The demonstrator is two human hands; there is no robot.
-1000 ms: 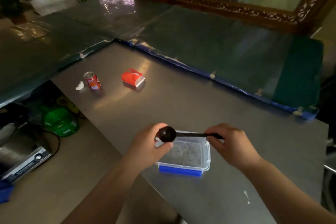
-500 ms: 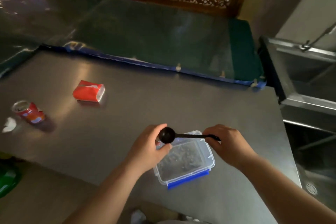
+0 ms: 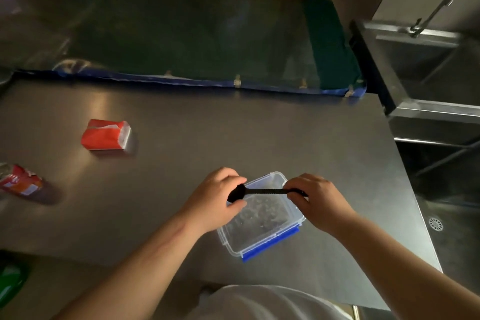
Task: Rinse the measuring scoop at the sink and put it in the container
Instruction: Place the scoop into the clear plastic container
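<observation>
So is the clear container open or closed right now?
Open: the container has no lid on, and its inside shows below the scoop held over it.

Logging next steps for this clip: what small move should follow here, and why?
Probably carry the black measuring scoop, held by the left hand and right hand above the clear container, right toward the sink; rinsing comes first.

Beside the grey steel table [image 3: 259, 138]'s clear, blue-clipped container [image 3: 262, 218]: black scoop [image 3: 259, 191], red carton [image 3: 105, 135], apparently red-orange can [image 3: 19, 182].
</observation>
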